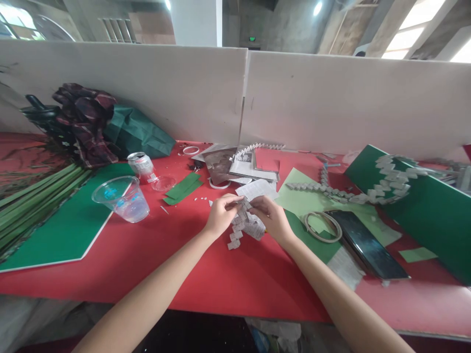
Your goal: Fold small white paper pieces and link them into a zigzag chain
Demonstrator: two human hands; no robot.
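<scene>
Both hands meet over the middle of the red table. My left hand [223,214] pinches the upper end of a zigzag folded-paper chain [236,230], made of small printed-paper links. At the same end, my right hand [271,215] has its fingers closed on the chain from the other side. The chain's lower end hangs down to the left, close to the tabletop. Behind and below the hands lie printed paper pieces [254,226], partly covered by the fingers. A larger printed sheet [257,189] lies just beyond the hands.
To the left stand a clear plastic cup [123,201] and a drink can [142,167]. On the right are a phone [368,242], a tape roll [323,227] and a longer paper chain [392,181] over a green board [423,211]. A white partition [147,93] closes off the back.
</scene>
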